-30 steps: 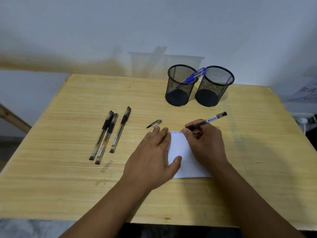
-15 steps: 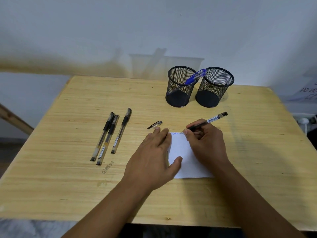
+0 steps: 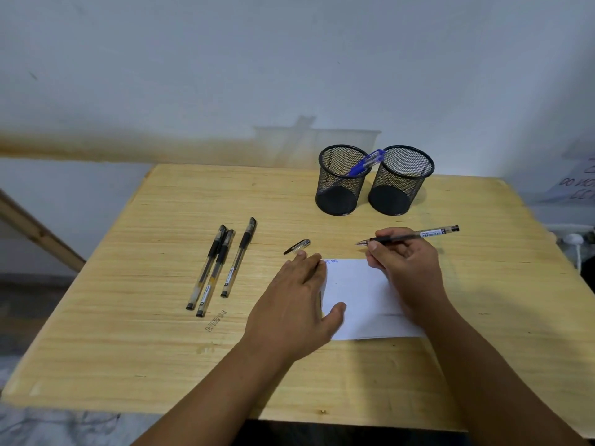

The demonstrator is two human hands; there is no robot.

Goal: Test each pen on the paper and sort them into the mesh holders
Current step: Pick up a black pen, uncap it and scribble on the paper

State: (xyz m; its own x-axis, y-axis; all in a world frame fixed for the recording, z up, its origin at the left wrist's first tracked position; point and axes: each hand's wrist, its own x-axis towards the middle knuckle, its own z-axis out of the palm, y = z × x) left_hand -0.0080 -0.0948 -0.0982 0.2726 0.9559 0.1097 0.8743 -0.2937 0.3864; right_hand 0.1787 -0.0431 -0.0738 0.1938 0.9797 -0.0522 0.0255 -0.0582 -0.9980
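- Right hand point(image 3: 407, 268) pinches an uncapped black pen point(image 3: 415, 235) between thumb and fingers, near the tip end. Pen lies almost level, tip pointing left and clear of the paper point(image 3: 357, 294), just past its far edge.
- Left hand point(image 3: 297, 304) is flat, fingers straight, holding nothing. It presses the paper's left edge down, thumb on the sheet.
- Loose cap point(image 3: 297, 246) lies on the counter point(image 3: 161, 349) just beyond the left fingertips; it probably belongs to the held pen.
- Step in hand, as I judge it: test of this pen appears over, with the tip off the sheet. Recapping and sorting not yet done.
- Next move calls for: left hand to leave the paper and pick up the cap, cap pressed onto the tip, then the pen dropped into one of the two holders. Which holder depends on the test result; I cannot see a fresh mark from here.
- Writing: small blue scribble at the paper's far left corner, not legible. White barcode label on the pen barrel, too small to read. Faint stamped characters on the counter near the spare pens, unreadable. Sheet at far right edge bears partial words, blurred.
- Three capped black pens point(image 3: 222, 268) lie side by side, left of the hands, untested by the look of it.
- Left holder point(image 3: 341, 185) has one blue pen point(image 3: 365, 164) leaning on its rim; right holder point(image 3: 401, 183) looks empty. The two stand touching or nearly so at the counter's far side.
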